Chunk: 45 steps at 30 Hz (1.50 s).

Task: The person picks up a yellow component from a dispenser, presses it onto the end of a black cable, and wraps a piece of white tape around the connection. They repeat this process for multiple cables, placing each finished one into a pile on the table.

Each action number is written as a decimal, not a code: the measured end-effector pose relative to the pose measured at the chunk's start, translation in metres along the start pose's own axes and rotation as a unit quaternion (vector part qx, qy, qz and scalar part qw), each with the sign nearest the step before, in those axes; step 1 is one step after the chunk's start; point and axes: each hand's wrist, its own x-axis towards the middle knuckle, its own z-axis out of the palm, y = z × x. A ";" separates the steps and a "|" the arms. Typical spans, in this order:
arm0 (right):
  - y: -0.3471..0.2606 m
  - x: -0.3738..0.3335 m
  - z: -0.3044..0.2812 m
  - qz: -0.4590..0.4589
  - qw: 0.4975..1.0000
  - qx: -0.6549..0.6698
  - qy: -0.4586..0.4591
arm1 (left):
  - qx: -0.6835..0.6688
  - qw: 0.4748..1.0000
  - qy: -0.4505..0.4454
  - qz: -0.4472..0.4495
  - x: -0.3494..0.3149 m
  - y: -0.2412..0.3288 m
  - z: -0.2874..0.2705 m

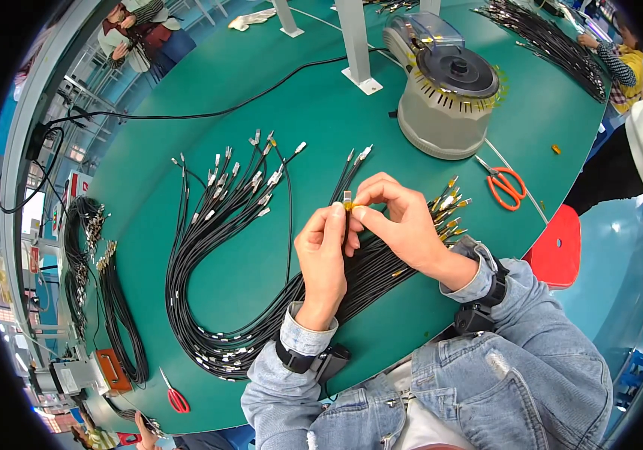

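In front of me, my left hand [323,251] pinches a black cable just below its silver metal connector [347,196]. The connector points up, away from me. A small piece of yellow tape [349,205] sits at the connector's base, and my right hand [404,225] has its thumb and forefinger closed on it there. Under both hands runs a thick bundle of black cables [370,274]. Its right-hand ends, several with yellow tape [452,181], fan out beyond my right wrist. The bundle curves round at the left to more silver-tipped ends [220,184].
A grey tape dispenser [445,112] with a dark round top stands behind on the green table [149,146]. Orange-handled scissors [505,187] lie at right, red-handled scissors [177,400] at front left. More cable bundles [122,330] lie left. A red stool [559,247] and other people are around the table.
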 end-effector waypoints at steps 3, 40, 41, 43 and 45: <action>-0.001 0.000 -0.001 0.002 1.000 0.005 -0.005 | -0.004 1.000 0.007 -0.011 0.000 0.003 0.002; -0.006 0.000 -0.003 0.033 0.999 0.007 0.001 | 0.015 1.000 0.001 -0.016 0.000 0.002 0.001; -0.006 -0.001 -0.002 0.027 1.000 0.013 0.009 | 0.015 1.000 0.001 -0.017 0.000 0.002 0.001; -0.005 -0.001 -0.001 0.021 0.999 0.019 0.017 | 0.010 1.000 -0.004 -0.018 0.001 0.002 0.001; -0.006 -0.001 0.000 0.015 0.999 0.033 0.019 | 0.008 1.000 -0.006 -0.019 0.001 0.002 0.001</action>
